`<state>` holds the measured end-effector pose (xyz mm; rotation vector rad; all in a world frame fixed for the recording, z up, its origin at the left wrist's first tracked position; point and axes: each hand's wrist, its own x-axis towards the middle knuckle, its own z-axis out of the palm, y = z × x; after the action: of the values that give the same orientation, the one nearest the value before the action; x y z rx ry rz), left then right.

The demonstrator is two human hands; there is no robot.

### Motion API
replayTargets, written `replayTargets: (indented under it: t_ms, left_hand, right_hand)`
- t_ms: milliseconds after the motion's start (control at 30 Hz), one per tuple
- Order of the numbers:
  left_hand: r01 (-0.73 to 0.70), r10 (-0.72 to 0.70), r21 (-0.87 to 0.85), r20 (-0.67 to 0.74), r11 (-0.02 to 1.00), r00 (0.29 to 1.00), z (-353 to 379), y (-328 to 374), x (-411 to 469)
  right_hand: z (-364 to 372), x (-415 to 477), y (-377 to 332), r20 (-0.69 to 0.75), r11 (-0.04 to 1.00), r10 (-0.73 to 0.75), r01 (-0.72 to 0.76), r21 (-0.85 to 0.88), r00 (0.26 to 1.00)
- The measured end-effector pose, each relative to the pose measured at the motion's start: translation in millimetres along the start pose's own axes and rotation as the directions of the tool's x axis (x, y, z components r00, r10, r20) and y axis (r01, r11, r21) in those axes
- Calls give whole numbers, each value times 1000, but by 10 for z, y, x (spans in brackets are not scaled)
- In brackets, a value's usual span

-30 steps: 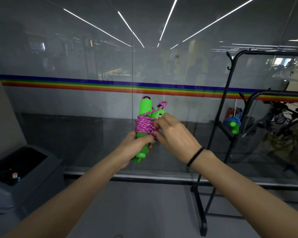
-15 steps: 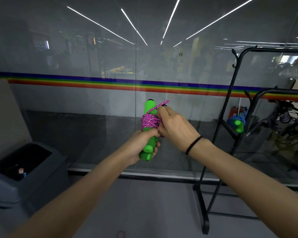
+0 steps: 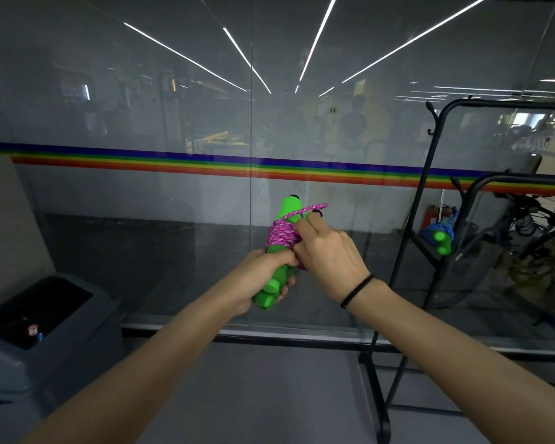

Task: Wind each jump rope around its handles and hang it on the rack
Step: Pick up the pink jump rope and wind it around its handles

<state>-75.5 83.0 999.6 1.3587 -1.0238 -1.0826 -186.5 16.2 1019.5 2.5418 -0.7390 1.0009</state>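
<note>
**Pink rope cinched against its green handles, hanging not yet done**

The lower part of the paired green handles is gripped by the left hand, fingers wrapped round so that both handles are kept pressed together as one bundle, tilted up and away from the body. The right hand is set close against it from the right, the two hands touching. Its fingers are curled and pinched onto the pink rope at the side of the coil, apparently so that the last turn can be held tight or tucked under. A short free loop is left standing out above those fingers, across the handle tops. Both forearms are stretched forward, the right wrist bent inward and ringed by a black band. The bundle is thus held in the air before a glass wall. Well apart to the right stands the black rack, on which a blue rope with green handles is already hung
</note>
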Motion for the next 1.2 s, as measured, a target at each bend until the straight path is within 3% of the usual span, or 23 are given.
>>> replayTargets:
  t_ms: [100,233,433,733,833,933,1033,1133,1200]
  left_hand:
    - [20,-21,5,48,1000,999,-23,-6,-28]
    - [3,-6,33,103,999,995,-63,-62,-75]
    - [-12,6,95,67,995,998,-81,-149,-84]
    - [143,-147,46,80,989,986,-43,-104,-28]
    - [196,-201,51,128,979,971,-108,-94,-9]
    - [206,-214,63,153,976,965,-157,-110,-17]
    - [177,-187,85,131,981,974,-209,-119,-33]
    - [148,-160,101,119,984,980,-287,-134,-63]
    - [118,-130,115,99,986,987,-337,-156,-77]
  right_hand:
    - [-79,-41,-23,54,1000,29,-30,10,998]
    - [-127,-128,-9,159,982,71,-97,160,985]
    - [-148,-180,25,250,951,52,-124,284,967]
    - [-37,-94,-57,308,977,156,-192,89,939]
    - [-34,-81,-33,318,965,148,-207,160,936]
    - [-54,-51,47,356,931,92,-207,302,930]
    - [-126,5,120,492,880,58,-277,387,869]
    - [-168,33,171,616,708,44,-460,536,786]
    - [-158,23,160,617,658,54,-493,569,785]
